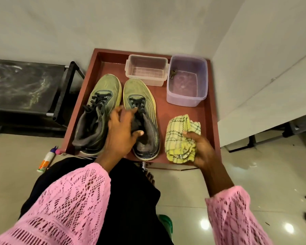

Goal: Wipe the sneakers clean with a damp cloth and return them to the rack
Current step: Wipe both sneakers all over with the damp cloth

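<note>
Two olive-green sneakers with dark laces stand side by side on a reddish-brown tray table, toes pointing away from me. My left hand reaches into the collar of the right sneaker, with the thumb inside the opening and the fingers over the tongue. The left sneaker stands just beside that hand, untouched. My right hand grips a crumpled yellow checked cloth at the table's near right corner.
A clear plastic box and a lilac tub stand at the back of the table; keys lie between them. A black shoe rack stands to the left. A bottle lies on the floor near it.
</note>
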